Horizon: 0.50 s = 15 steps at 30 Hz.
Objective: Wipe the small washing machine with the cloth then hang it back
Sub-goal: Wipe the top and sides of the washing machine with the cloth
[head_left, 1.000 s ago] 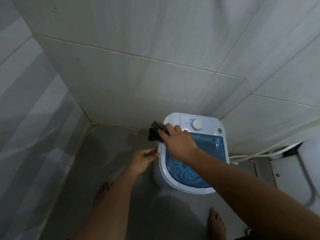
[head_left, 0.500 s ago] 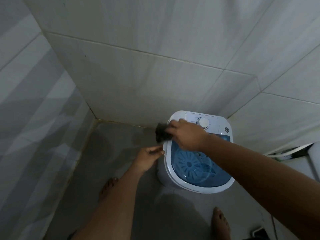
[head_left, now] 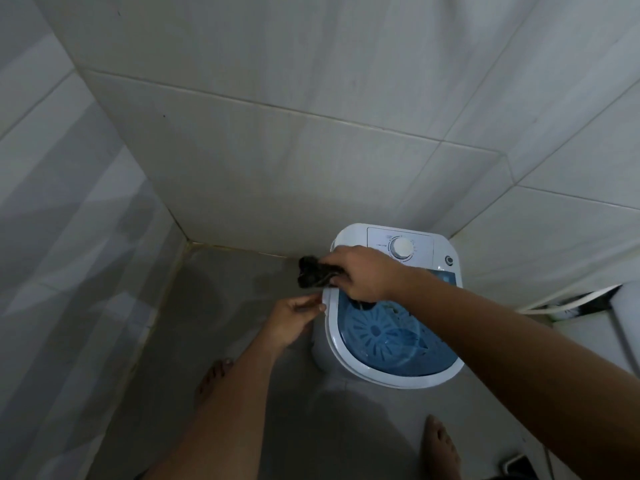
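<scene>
A dark cloth (head_left: 317,274) is clenched in the right hand (head_left: 363,273) and pressed on the upper left rim of the small washing machine (head_left: 349,367), which is stood on the floor (head_left: 225,292) in a tiled corner. The machine's left side is touched by the left hand (head_left: 294,318), fingers loosely curled, nothing grasped.

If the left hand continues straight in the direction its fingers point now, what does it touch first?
The left hand points right, toward the washing machine. It would likely meet the white rim first, just below the dark cloth. Its fingertips look nearly there already, though depth is unclear.
</scene>
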Motion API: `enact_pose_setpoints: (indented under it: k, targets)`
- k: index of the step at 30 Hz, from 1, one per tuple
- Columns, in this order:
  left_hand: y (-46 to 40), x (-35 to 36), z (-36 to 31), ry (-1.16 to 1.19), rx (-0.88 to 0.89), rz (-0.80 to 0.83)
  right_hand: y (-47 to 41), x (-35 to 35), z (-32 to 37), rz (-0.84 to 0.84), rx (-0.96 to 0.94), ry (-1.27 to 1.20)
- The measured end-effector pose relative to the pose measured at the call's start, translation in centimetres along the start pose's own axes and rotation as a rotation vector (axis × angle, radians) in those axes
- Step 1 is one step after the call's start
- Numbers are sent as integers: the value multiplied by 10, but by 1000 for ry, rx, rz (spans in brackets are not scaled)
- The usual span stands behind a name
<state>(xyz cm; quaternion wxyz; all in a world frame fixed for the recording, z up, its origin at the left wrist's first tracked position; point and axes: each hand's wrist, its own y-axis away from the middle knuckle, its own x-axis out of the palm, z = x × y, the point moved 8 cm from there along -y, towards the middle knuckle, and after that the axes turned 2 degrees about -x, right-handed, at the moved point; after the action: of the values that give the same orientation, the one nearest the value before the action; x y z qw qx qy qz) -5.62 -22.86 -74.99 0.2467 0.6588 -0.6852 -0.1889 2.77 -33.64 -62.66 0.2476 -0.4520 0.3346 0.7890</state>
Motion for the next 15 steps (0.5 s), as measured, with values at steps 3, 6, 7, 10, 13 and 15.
enact_pose_setpoints:
  k: [3,6,7,10,13,15]
  targets:
    - [2,2,-2,-12,2,-6,-16,-15,-13,13,195,-402]
    - [5,3,-2,-19,10,-7,-27,-32,-47,-92,472,-607]
    - [6,2,-2,-18,11,-11,-28,-32,-51,-71,519,-573]
    - [3,1,-1,-12,-2,-1,-29,-38,-59,-77,552,-385]
    - [2,0,0,-20,-15,23,-29,-48,-60,-184,544,-309]
    - [3,-1,0,-24,-23,24,-29,-50,-55,-214,518,-226]
